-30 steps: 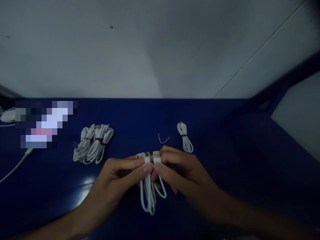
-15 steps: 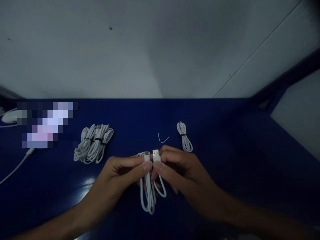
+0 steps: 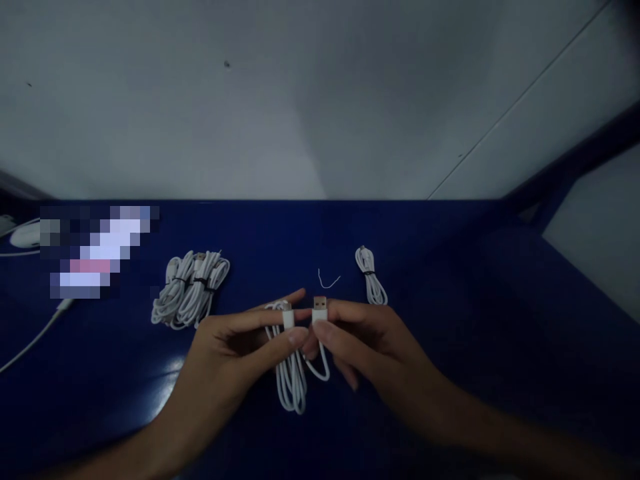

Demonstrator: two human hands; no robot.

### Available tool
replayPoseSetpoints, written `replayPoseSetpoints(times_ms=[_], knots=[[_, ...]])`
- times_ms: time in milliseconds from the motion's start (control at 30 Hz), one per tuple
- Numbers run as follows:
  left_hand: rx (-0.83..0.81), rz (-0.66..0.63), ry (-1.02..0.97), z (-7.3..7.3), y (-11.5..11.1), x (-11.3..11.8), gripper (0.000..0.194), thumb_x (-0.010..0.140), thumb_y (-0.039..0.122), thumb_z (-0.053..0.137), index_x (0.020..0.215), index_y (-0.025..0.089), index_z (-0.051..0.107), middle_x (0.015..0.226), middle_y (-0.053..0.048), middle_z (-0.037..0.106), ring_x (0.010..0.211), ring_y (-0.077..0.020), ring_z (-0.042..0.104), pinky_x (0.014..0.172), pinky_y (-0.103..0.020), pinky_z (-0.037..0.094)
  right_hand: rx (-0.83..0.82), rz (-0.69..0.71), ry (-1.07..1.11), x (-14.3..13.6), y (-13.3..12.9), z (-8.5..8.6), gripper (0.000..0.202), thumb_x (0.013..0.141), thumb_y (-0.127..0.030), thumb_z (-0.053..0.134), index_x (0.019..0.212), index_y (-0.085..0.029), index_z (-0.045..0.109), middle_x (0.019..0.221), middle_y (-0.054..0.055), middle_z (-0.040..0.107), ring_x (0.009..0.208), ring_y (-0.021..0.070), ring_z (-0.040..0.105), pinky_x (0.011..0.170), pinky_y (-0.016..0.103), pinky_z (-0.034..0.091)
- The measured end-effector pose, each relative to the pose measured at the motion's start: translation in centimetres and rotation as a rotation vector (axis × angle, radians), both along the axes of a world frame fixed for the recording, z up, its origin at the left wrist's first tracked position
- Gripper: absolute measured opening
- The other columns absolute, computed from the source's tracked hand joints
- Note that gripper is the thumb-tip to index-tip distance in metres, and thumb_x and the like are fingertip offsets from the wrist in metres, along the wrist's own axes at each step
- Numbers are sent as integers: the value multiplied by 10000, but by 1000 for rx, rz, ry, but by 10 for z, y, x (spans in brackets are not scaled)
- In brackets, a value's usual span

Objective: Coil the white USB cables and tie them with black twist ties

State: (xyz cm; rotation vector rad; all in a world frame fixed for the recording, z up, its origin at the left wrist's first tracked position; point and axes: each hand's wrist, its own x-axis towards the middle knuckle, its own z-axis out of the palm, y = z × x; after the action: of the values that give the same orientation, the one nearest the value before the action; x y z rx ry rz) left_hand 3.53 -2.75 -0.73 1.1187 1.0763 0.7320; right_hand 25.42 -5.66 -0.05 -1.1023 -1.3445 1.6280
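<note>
A white cable [image 3: 291, 383] hangs in loops below my two hands, above the blue table. My left hand [image 3: 245, 340] pinches the coil together with the smaller connector [image 3: 289, 317] between thumb and fingers. Between the thumb and fingers of my right hand [image 3: 363, 337] is the cable's USB plug [image 3: 320, 310], its metal end pointing away from me. A short loop of cable runs from this plug back to the coil. The two connectors stand side by side with a small gap.
Several white cables [image 3: 190, 290] tied with black bands lie in a pile at the left on the blue table [image 3: 270, 233]. Another tied cable [image 3: 371, 277] and a thin white strand [image 3: 329, 285] lie beyond my hands. A blurred-out bright object [image 3: 107, 247] is at far left.
The two connectors have moved slightly apart, the smaller one left and the USB plug right. The coil has shifted a little left and up. A left finger now stretches out behind.
</note>
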Motion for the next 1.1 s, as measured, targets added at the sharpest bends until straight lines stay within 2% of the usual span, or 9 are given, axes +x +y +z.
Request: replayPoseSetpoints(times_ms=[167,267,367,433,533,700,833,1033,1100], knots=[[40,82,39,3,-2,-1,162,885,400,907,1034,335,915,1270,-44,840,1343,-356,695,1180,-495,520,-127,65,141,1,6,-5,388,1136,-461,575,929,-180,746,567,-59,526,508,69,460,530,201,392],[4,90,15,1,-1,-3,210,926,405,869,1105,299,905,1212,-69,855,1311,-358,712,1131,-482,554,-213,89,342,0,10,-11,398,1153,-489,520,1048,-185,755,686,-27,631,487,53,492,448,164,363],[-78,44,-52,-3,0,-4,313,1001,413,783,1263,259,855,1184,-110,853,1247,-359,741,963,-432,634,-262,77,468,0,13,-15,371,1158,-490,508,1284,-225,736,885,8,720,480,33,541,410,139,373],[-114,-6,-95,-6,0,-5,364,1045,412,723,1357,245,806,1173,-122,849,1120,-327,782,861,-394,647,-279,84,495,0,14,-15,393,1170,-479,480,1373,-231,706,864,6,730,464,31,558,416,132,399],[-142,-69,-133,-7,-1,-5,409,1087,414,659,1449,244,741,1132,-115,846,994,-271,790,854,-379,630,-280,97,511,0,14,-14,401,1179,-467,463,1401,-222,690,801,-3,743,437,29,566,417,123,407],[-154,-144,-179,-4,-3,-4,398,1131,389,578,1465,230,725,1064,-99,838,968,-243,773,923,-379,600,-269,119,479,2,12,-11,351,1175,-448,488,1373,-229,677,734,-32,741,390,28,538,406,119,403],[-136,-210,-213,-3,-5,-3,394,1157,381,508,1433,232,747,1167,-113,819,951,-228,759,876,-351,589,-229,132,443,4,10,-13,281,1164,-422,530,1320,-244,682,792,-31,769,375,12,515,415,118,404],[-144,-213,-188,1,-3,-3,385,1152,379,524,1441,246,740,1241,-111,809,1070,-249,756,948,-362,583,-158,39,339,5,9,-14,123,1071,-294,711,982,-210,722,564,-106,623,364,24,496,438,134,438],[-152,-238,-198,6,-2,-1,394,1153,380,519,1465,252,724,1262,-115,807,1126,-267,748,995,-392,580,-171,-7,307,4,8,-11,130,1004,-249,789,916,-205,704,618,-88,679,374,22,504,419,129,424]])
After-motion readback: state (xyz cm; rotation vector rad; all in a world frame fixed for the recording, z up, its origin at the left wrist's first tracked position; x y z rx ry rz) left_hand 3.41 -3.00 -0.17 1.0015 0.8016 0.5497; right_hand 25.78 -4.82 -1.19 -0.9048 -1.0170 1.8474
